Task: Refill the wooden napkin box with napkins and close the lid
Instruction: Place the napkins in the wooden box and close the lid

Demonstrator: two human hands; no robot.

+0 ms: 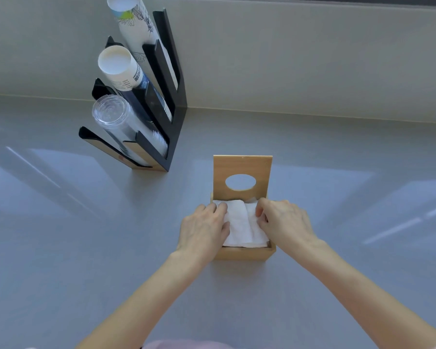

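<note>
A small wooden napkin box [244,253] stands on the grey counter in the middle of the view. Its lid [242,167], with an oval hole, is hinged at the back and stands upright. A stack of white napkins [241,224] lies inside the box and rises slightly above the rim. My left hand [203,231] rests on the left side of the stack, fingers pressing its edge. My right hand [282,224] grips the right side of the stack, fingertips curled onto the napkins.
A black and wood cup dispenser [156,117] stands at the back left against the wall, holding two stacks of paper cups [121,69] and a stack of clear plastic cups [113,117]. The grey counter [363,222] stretches around the box.
</note>
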